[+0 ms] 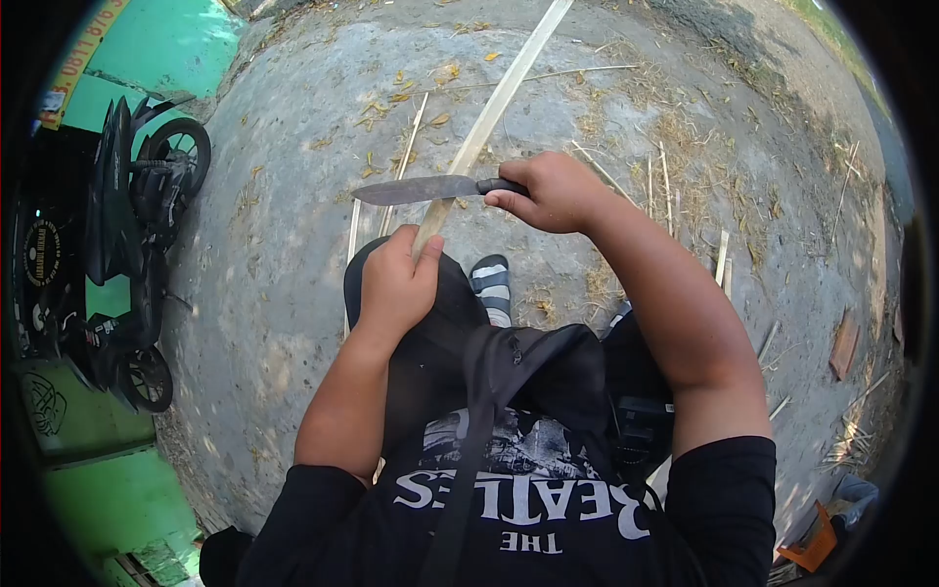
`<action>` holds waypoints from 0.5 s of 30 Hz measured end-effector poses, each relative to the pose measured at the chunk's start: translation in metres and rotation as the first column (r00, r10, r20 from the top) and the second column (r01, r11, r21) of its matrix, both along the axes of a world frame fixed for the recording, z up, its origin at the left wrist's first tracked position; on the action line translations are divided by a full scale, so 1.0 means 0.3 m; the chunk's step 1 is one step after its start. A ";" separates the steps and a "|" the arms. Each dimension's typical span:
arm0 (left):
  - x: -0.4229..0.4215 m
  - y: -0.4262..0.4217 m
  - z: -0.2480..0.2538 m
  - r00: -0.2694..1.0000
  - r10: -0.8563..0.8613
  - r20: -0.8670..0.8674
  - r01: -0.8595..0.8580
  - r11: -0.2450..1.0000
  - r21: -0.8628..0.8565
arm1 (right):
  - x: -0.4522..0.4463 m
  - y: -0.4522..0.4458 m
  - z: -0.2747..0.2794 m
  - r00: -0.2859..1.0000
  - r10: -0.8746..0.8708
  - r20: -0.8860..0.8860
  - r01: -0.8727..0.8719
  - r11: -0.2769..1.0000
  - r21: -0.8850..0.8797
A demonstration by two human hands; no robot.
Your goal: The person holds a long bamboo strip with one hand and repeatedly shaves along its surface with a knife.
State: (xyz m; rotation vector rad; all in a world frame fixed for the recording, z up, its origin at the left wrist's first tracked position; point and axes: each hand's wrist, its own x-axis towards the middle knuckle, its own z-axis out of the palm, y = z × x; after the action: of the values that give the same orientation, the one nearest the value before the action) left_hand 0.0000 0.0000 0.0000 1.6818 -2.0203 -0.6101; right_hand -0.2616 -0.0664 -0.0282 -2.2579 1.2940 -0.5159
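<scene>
A long pale strip of wood or bamboo [499,101] slants from my lap up to the top edge. Its near end is in my left hand [399,279], which is closed around it above my left knee. My right hand [556,193] grips the black handle of a large knife [416,190]. The broad, dark blade points left and lies across the strip, just beyond my left hand. Whether the edge cuts into the strip, I cannot tell.
A black motorcycle [137,235] stands at the left beside a green wall [108,489]. Thin strips [668,186] and dry leaves are scattered over the concrete ground [264,293]. An orange container [812,540] is at the lower right, and a brown piece [844,344] lies above it.
</scene>
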 end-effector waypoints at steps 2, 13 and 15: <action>-0.012 -0.003 -0.006 0.999 0.010 -0.053 -0.010 1.000 0.002 | -0.001 0.015 0.019 1.000 -0.029 -0.007 0.029 0.997 -0.076; 0.018 -0.020 -0.005 0.996 0.022 -0.087 -0.023 1.000 -0.007 | -0.036 -0.012 0.013 0.994 -0.110 0.021 0.110 0.994 0.008; 0.024 -0.014 -0.006 0.993 0.041 -0.115 -0.038 0.999 0.024 | -0.032 -0.005 0.031 0.997 -0.071 -0.006 0.071 0.997 -0.011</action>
State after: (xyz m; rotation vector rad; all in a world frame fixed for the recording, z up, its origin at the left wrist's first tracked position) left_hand 0.0072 -0.0042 -0.0019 1.6554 -1.9015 -0.7017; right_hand -0.2711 -0.0679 -0.0190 -2.2311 1.3813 -0.5428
